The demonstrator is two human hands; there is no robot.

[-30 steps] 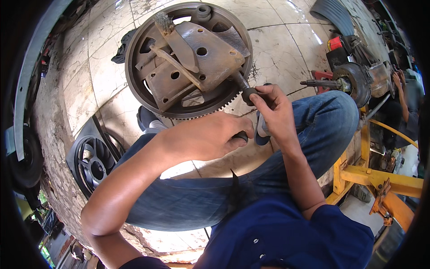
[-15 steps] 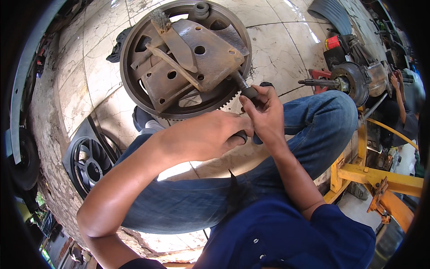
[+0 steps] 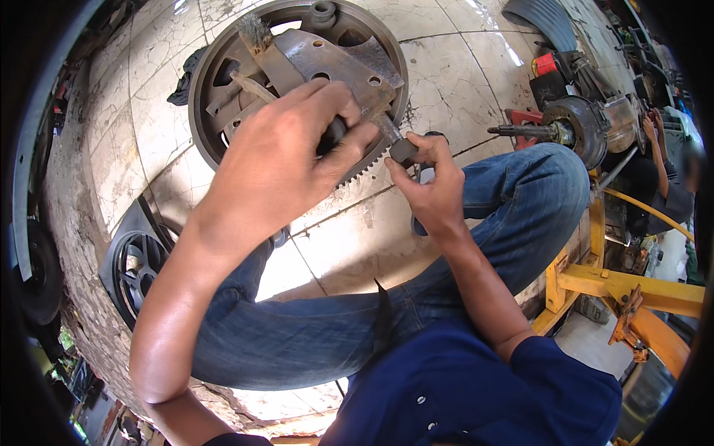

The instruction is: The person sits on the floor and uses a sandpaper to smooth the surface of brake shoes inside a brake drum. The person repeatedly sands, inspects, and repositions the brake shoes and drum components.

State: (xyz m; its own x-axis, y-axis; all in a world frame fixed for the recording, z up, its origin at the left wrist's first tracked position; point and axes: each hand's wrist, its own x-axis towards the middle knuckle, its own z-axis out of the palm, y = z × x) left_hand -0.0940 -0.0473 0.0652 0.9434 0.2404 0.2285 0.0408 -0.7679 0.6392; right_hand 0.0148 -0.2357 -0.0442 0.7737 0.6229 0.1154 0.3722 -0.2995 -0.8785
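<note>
My right hand (image 3: 435,182) pinches the dark head of a thick bolt (image 3: 402,151) between thumb and fingers. Its metal shank meets the corner of a rusty steel plate (image 3: 357,63). Over the plate, my left hand (image 3: 286,141) is curled around a dark rounded piece (image 3: 333,135), mostly hidden by the fingers. The plate lies on a large toothed flywheel (image 3: 199,111) on the floor. A wire brush (image 3: 254,31) rests on the plate, its handle partly behind my left hand, beside a thin wooden stick (image 3: 253,87).
Two stacked dark rings (image 3: 323,15) sit at the flywheel's far side. A black fan-like part (image 3: 134,264) leans at the left. To the right stand a shafted metal assembly (image 3: 576,134) and a yellow frame (image 3: 617,282). Another person's arm (image 3: 657,152) shows at far right.
My left hand has moved up and forward from beside my right hand to over the plate, carrying the dark piece. My right hand stays on the bolt head, shifted slightly left.
</note>
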